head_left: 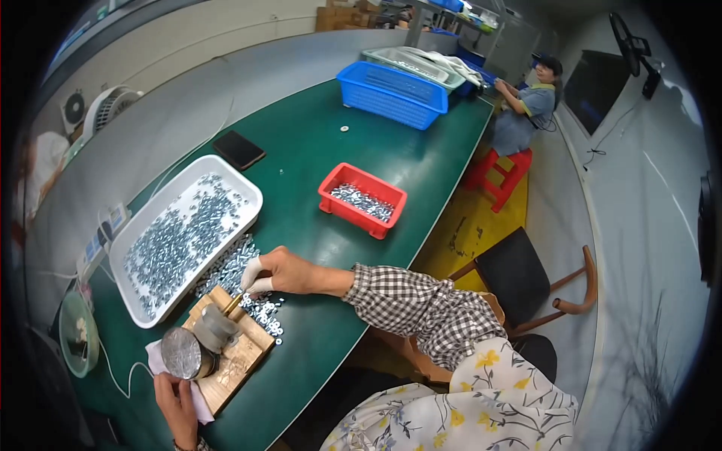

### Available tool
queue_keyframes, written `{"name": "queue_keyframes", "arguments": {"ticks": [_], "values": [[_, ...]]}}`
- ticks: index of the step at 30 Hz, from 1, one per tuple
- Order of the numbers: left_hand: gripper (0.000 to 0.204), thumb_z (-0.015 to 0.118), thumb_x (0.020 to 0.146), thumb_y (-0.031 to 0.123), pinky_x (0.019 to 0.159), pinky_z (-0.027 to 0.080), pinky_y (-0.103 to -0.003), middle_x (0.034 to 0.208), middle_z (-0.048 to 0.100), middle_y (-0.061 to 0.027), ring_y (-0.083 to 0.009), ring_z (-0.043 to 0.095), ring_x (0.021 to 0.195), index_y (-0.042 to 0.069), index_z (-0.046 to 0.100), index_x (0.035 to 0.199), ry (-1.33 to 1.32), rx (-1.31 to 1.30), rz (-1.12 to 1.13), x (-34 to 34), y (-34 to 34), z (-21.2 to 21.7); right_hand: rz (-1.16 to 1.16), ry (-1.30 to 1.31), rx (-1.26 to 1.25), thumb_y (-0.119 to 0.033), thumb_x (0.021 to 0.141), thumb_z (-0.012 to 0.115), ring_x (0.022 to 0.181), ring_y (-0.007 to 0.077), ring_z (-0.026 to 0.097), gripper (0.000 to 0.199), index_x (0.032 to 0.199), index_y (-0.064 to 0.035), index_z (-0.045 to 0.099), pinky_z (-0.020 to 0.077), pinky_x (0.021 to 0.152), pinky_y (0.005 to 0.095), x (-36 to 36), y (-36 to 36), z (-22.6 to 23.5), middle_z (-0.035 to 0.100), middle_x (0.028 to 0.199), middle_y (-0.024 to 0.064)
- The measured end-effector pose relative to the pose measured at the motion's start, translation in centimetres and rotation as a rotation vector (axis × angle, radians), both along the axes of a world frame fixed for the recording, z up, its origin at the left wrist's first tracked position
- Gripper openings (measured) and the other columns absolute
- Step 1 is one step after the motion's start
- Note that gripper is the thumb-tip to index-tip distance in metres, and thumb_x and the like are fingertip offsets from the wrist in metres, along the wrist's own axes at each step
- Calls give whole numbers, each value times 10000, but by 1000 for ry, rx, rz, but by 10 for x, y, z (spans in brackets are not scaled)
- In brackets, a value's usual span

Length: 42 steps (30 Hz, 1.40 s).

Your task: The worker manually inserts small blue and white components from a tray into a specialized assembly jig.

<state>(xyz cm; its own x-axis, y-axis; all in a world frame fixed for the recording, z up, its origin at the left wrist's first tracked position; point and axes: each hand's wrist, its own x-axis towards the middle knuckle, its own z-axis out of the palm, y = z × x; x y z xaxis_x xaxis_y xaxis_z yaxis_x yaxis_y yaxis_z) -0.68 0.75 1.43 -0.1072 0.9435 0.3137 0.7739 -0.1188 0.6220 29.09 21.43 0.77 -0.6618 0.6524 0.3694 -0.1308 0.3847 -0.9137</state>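
Observation:
A small machine with a round silver-faced metal cylinder [182, 353], a grey metal body [215, 328] and a thin brass-coloured rod [235, 303] is mounted on a wooden board [239, 359]. My right hand [284, 271], white covers on its fingertips, is pinched at the rod's outer end; whatever lies between the fingertips is too small to make out. Beneath that hand, small silver metal parts [263, 312] are heaped on the table. My left hand [176, 410] is at the cylinder's lower edge, fingers curled together beside a pale cloth [201, 406]; its grip is partly hidden.
A white tray [252, 197] of small metal parts stands left of the board. Farther off are a red bin [331, 206] of similar parts, a black phone [239, 149] and a blue basket [391, 101]. Another person [526, 105] sits beyond the green table [301, 203]. A chair [515, 274] stands right.

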Motion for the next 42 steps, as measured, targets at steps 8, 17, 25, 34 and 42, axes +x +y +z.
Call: {"name": "queue_keyframes", "arguments": {"ticks": [8, 17, 25, 34, 42], "values": [[109, 547, 864, 14, 641, 377, -350, 789, 413, -136, -264, 429, 696, -20, 450, 829, 71, -19, 4, 5, 4, 13, 12, 24, 89, -3, 812, 663, 679, 152, 685, 47, 847, 19, 640, 526, 616, 261, -1, 0, 1, 679, 728, 83], [211, 552, 946, 178, 659, 419, -403, 771, 500, -169, -315, 488, 692, -16, 544, 863, 124, -39, -81, 3, 2, 23, 28, 14, -22, -11, 812, 662, 668, 142, 680, 53, 839, 28, 638, 528, 607, 263, -4, -2, 2, 677, 728, 88], [176, 561, 906, 141, 636, 396, -380, 759, 481, -146, -286, 476, 682, -15, 521, 837, 74, 18, -102, 2, 4, 16, 119, 16, -283, -20, 851, 632, 634, 136, 658, 69, 836, 44, 610, 536, 578, 253, -6, 4, 1, 650, 737, 78], [244, 573, 944, 210, 635, 416, -395, 776, 521, -152, -292, 505, 690, -20, 557, 866, 162, -10, -78, 7, 0, 26, 160, 1, -422, -76, 878, 627, 668, 104, 647, 96, 889, 17, 607, 524, 589, 246, -10, 16, 13, 624, 757, 59], [220, 594, 929, 194, 644, 433, -395, 765, 531, -158, -300, 523, 686, -18, 575, 873, 113, 62, -107, 11, 3, 20, -385, -12, 439, -70, 822, 653, 756, 288, 675, 165, 942, 41, 632, 533, 713, 371, -51, 46, 26, 662, 798, 175]]}}
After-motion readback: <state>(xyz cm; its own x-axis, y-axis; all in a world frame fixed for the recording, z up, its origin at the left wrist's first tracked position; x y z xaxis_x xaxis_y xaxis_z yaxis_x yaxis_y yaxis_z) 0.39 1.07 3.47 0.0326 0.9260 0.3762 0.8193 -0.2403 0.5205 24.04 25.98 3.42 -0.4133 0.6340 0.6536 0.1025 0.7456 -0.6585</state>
